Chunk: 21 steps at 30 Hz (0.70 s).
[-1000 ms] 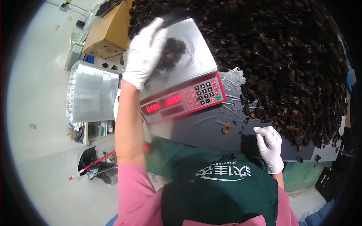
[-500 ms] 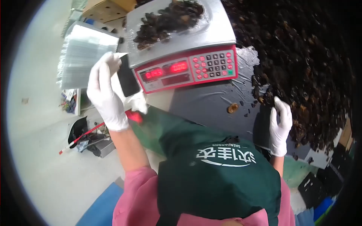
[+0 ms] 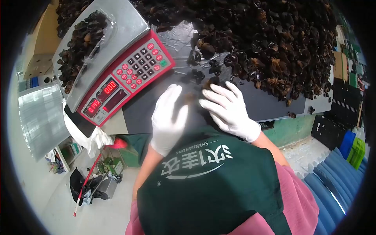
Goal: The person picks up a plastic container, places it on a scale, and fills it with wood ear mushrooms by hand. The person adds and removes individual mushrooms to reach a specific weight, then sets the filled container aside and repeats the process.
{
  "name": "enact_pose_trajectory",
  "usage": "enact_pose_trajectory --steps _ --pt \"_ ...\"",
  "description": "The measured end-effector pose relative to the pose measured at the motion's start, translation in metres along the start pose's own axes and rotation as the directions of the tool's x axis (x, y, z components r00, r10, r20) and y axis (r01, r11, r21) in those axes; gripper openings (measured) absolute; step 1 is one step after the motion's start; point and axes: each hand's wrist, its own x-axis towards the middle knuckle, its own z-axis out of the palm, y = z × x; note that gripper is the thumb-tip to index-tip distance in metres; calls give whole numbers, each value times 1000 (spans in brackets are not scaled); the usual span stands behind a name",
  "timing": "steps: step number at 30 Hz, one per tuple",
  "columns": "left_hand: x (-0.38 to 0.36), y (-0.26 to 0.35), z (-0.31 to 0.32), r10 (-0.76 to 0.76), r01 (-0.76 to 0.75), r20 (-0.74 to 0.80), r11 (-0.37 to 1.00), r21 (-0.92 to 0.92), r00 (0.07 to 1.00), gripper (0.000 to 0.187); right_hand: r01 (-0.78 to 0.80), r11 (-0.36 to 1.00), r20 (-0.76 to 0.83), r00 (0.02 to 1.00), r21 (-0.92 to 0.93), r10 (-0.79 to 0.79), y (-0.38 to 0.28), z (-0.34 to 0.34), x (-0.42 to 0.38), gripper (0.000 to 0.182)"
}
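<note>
My left hand [image 3: 167, 119], in a white glove, hovers over the dark grey table in front of the scale, thumb apart from its fingers and nothing held. To its right is my gloved right hand [image 3: 229, 109], fingers stretched out; their tips are right at some dark pieces [image 3: 213, 81] that look like wood ear mushrooms. A small brown piece [image 3: 190, 98], blurred, lies between the hands. On the red scale [image 3: 131, 70] a clear plastic tray [image 3: 96, 56] holds mushrooms [image 3: 80, 47]; its red digits read 0.145 and 0.00.
A large heap of dark mushrooms [image 3: 270, 43] covers the back and right of the table. Left of the scale are a stack of clear plastic trays [image 3: 41, 117], a cardboard box [image 3: 41, 43] and a crumpled white cloth [image 3: 96, 141]. Blue stacked items [image 3: 333, 188] stand lower right.
My left hand has come from beside the stacked trays to the front of the table. My right hand has shifted inward from the heap. The view has turned, putting the scale farther left.
</note>
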Motion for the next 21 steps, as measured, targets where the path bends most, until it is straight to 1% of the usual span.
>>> enact_pose_trajectory --steps 1,2,3,4,5,7,8,9,10,11,13,14,15,16,18,21 --pt "-1 -1 2 2 -2 4 1000 21 1000 48 -21 999 -41 999 32 23 1 -2 -12 40" --pt "-3 -2 1 -61 61 14 998 -8 998 46 -86 995 -95 991 50 90 2 -9 -20 39" --pt "-5 -7 2 -57 57 -14 998 -23 998 44 -151 986 -148 976 73 161 4 -16 -27 38" --pt "-8 -12 2 -83 83 -16 996 -44 996 43 -179 978 -201 960 104 197 10 -20 -31 40" --pt "-11 -16 3 -107 105 -18 992 -66 994 41 -179 967 -257 941 180 222 19 -21 -31 40" --pt "-10 -16 4 -156 154 -18 983 -97 988 39 -207 971 -382 893 122 238 33 -21 -25 42" --pt "-8 -14 4 -173 171 -12 979 -106 985 38 -243 961 -382 883 130 275 35 -21 -18 36" --pt "-5 -11 2 -190 188 -7 975 -114 982 38 -250 963 -385 883 100 269 39 -19 -9 36" --pt "-4 -7 2 -262 259 4 949 -181 965 37 -224 967 -400 881 121 254 41 -17 6 34" --pt "-3 -5 2 -262 257 -4 947 -194 965 37 -196 970 -416 878 142 238 43 -13 22 32" --pt "-1 -2 2 -265 254 -20 942 -219 964 37 -176 981 -372 908 83 195 43 -5 52 21" --pt "-1 -1 1 -266 256 -22 946 -200 964 37 -191 982 -336 925 -9 177 40 -3 67 12" --pt "-2 1 0 -266 258 -25 949 -182 964 37 -186 977 -330 933 -106 142 42 9 77 10" --pt "-2 3 0 -268 260 -28 952 -164 963 37 -171 974 -274 953 -150 125 42 15 87 10" --pt "-3 6 0 -268 250 -56 943 -218 962 38 -130 953 -177 981 -272 83 48 26 99 9" --pt "-4 11 -4 -310 277 -70 915 -292 948 34 -139 974 -300 951 -181 80 59 28 97 7"
